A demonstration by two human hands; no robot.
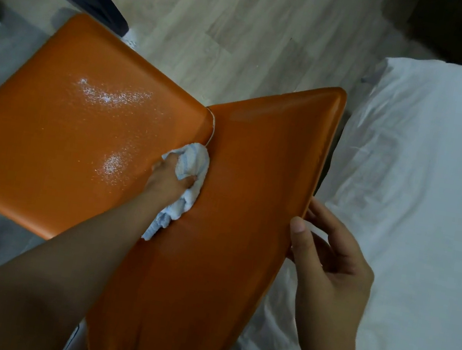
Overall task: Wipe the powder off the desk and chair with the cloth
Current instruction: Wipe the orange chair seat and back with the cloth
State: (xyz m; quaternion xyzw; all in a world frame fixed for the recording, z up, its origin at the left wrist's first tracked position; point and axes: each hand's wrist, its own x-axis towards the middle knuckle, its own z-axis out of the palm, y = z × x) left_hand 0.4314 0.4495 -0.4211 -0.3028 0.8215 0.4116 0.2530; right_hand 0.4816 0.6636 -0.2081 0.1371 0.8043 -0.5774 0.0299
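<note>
While the left hand (168,178) bunches a nubby white-and-blue terry cloth (194,163) in curled fingers at the crease between seat and backrest, the right hand (330,263) clasps the backrest's rounded edge, thumb in front. Grainy white powder (109,95) speckles the glossy orange chair (49,131) seat in two patches. Rumpled white bedding (420,174) lies just beside.
</note>
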